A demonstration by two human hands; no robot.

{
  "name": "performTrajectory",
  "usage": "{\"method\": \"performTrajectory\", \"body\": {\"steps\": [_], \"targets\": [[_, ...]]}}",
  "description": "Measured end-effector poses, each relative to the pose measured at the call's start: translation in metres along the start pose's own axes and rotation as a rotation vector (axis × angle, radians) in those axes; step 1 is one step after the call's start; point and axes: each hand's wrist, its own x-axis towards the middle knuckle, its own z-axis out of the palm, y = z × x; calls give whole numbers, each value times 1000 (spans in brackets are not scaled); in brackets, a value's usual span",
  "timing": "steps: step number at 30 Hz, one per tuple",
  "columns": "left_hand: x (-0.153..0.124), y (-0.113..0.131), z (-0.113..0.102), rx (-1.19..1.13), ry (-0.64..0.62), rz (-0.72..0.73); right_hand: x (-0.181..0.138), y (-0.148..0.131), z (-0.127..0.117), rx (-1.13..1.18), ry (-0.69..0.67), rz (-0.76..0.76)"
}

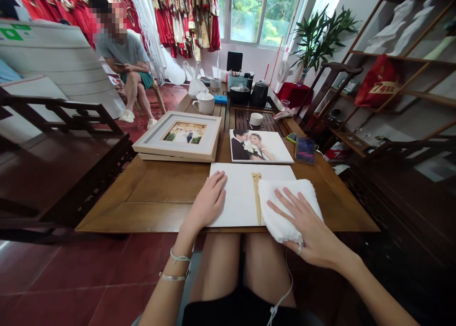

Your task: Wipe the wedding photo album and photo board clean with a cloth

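Note:
A flat white panel [237,193] lies at the table's near edge. Down its middle runs a narrow tan strip [256,197], wider at the top with two dark dots, like a frame's stand leg. My left hand [210,200] rests flat on the panel's left side, fingers stretched out. On the right side a folded white towel [267,207] covers part of the panel. My right hand [302,221] presses on the towel with fingers spread over its top and the thumb at its near edge. The panel's right part is hidden under the towel.
Behind the panel lie a wedding photo panel [261,148] and stacked picture frames [178,136]. A phone [305,150] stands to their right. Farther back are a white mug [204,103], a small cup [256,119] and a kettle [260,94]. A person [124,55] sits at the left.

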Motion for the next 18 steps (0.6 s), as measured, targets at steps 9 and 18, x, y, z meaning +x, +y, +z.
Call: {"method": "performTrajectory", "body": {"steps": [9,18], "targets": [[0,0,-1,-2,-7,1,43,39,3,222,48,136],[1,0,-1,-4,-1,9,72,43,15,334,142,214]]}}
